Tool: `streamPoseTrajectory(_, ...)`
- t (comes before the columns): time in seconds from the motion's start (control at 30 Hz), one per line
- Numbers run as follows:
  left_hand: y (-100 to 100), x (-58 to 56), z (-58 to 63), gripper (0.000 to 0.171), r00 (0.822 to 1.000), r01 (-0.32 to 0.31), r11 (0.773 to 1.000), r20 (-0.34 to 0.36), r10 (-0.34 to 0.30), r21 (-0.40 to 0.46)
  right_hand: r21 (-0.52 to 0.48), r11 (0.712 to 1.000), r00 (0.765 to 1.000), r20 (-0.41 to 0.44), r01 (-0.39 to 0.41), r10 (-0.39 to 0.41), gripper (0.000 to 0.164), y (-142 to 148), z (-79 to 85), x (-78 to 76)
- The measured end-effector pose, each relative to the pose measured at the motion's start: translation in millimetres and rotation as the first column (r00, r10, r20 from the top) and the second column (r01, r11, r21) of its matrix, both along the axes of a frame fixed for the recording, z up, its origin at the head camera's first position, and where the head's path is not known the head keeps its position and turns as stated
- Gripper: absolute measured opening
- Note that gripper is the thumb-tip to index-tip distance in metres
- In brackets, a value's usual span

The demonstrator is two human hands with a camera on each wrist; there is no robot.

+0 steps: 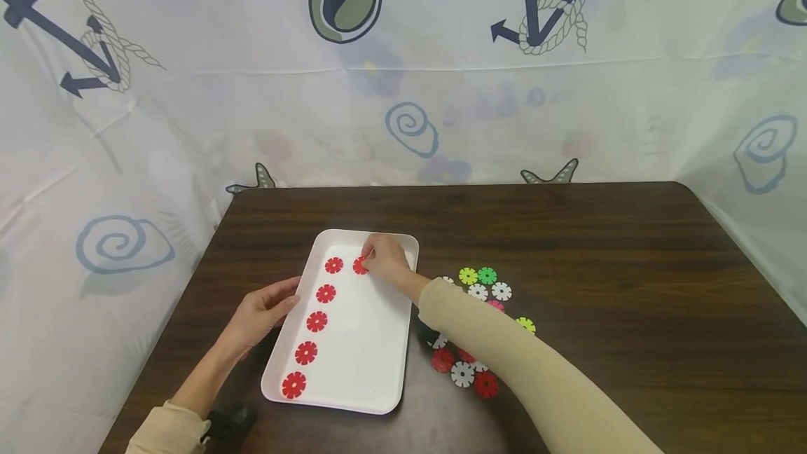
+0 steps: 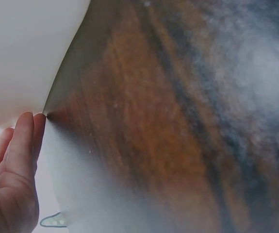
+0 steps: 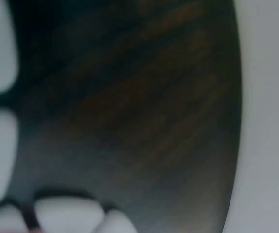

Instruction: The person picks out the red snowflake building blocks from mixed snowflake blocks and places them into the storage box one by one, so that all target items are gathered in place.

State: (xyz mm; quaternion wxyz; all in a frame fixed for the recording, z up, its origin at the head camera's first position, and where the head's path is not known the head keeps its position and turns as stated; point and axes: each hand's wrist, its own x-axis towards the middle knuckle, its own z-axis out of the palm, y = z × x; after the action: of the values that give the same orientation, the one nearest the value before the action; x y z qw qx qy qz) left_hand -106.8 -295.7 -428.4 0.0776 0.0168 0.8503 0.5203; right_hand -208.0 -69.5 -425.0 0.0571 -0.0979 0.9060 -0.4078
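A white tray (image 1: 353,342) lies on the table, slightly slanted. Down its left side runs a column of several red slotted discs (image 1: 317,321). My right hand (image 1: 386,258) reaches over the tray's far end and pinches another red slotted disc (image 1: 360,265) at its floor, right of the column's top disc; the fingers partly hide it. Against the tray's left rim rests my left hand (image 1: 261,310), touching it with fingertips and thumb. In the left wrist view, its fingers (image 2: 23,150) look fairly straight along the tray's outer side. The right wrist view shows no hand clearly.
Right of the tray, loose slotted discs lie scattered: white (image 1: 462,374), red (image 1: 486,384), yellow (image 1: 468,276), green (image 1: 487,276) and pink. My right forearm (image 1: 504,349) covers some of them. The dark wooden table (image 1: 630,286) meets a printed curtain (image 1: 479,125) behind.
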Motion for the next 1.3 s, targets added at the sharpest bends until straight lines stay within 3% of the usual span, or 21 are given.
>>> streamPoseTrajectory(0.27,0,-0.5,0.8,0.056,1.0,-0.002,1.0,0.001,0.002,0.013,0.019,1.0,0.998,-0.058,0.0,0.002,0.006,-1,-0.7,1.0)
streamPoseTrajectory(0.63,0,0.7,-1.2,0.056,1.0,-0.005,1.0,-0.002,0.005,0.012,0.01,1.0,0.998,-0.058,0.013,-0.013,0.007,1,0.2,4.7)
streamPoseTrajectory(0.87,-1,-0.4,-0.8,0.055,1.0,0.003,1.0,-0.009,-0.003,0.013,-0.109,0.994,0.999,0.043,-0.008,0.013,0.013,17,16.8,12.1)
streamPoseTrajectory(1.07,-1,-1.9,-1.1,0.053,1.0,0.005,1.0,-0.016,-0.004,0.023,-0.205,0.977,0.996,0.046,-0.059,0.07,0.015,38,31.0,18.6)
streamPoseTrajectory(1.3,0,-1.6,-1.7,0.053,1.0,0.006,1.0,-0.012,-0.006,0.028,-0.286,0.956,0.996,0.042,-0.063,0.078,0.019,67,38.2,29.3)
